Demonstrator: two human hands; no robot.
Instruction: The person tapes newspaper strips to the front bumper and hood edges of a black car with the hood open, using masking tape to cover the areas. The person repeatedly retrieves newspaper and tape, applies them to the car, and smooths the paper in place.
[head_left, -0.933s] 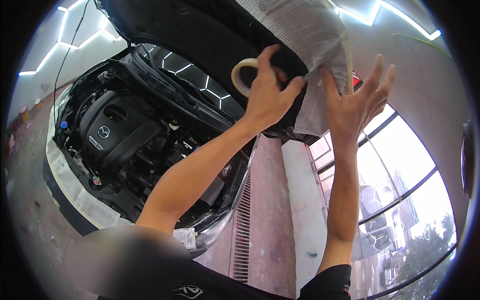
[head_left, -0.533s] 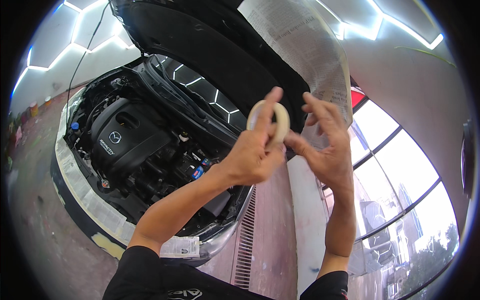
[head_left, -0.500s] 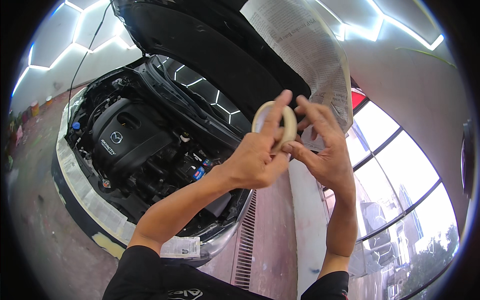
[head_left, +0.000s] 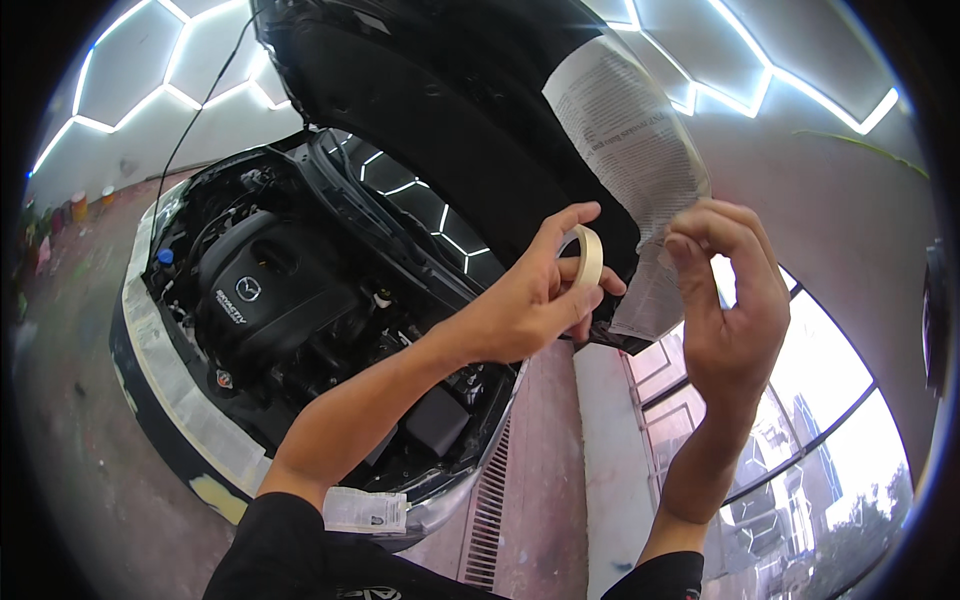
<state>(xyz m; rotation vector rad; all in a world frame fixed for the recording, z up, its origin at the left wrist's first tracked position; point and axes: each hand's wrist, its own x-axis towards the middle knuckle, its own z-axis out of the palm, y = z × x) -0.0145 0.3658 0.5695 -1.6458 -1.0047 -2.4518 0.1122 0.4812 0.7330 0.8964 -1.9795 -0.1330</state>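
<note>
A cream roll of masking tape (head_left: 591, 258) is in my left hand (head_left: 528, 305), with fingers around and through its ring. My right hand (head_left: 738, 300) is raised to the right of it, thumb and fingers pinched together; what they hold, if anything, I cannot make out. Just behind the pinch is the lower part of a newspaper sheet (head_left: 625, 125). The sheet runs along the right edge of the raised black car hood (head_left: 460, 110). A pale strip lines the sheet's outer edge.
Below the hood is the open engine bay with a black engine cover (head_left: 265, 285). Paper masking (head_left: 190, 400) covers the front edge of the car. A floor grate (head_left: 490, 510) runs beside it. Large windows (head_left: 830, 440) stand at the right.
My right hand has moved right and up, away from the tape roll, and its fingers have closed into a pinch. The roll has turned more edge-on in my left hand.
</note>
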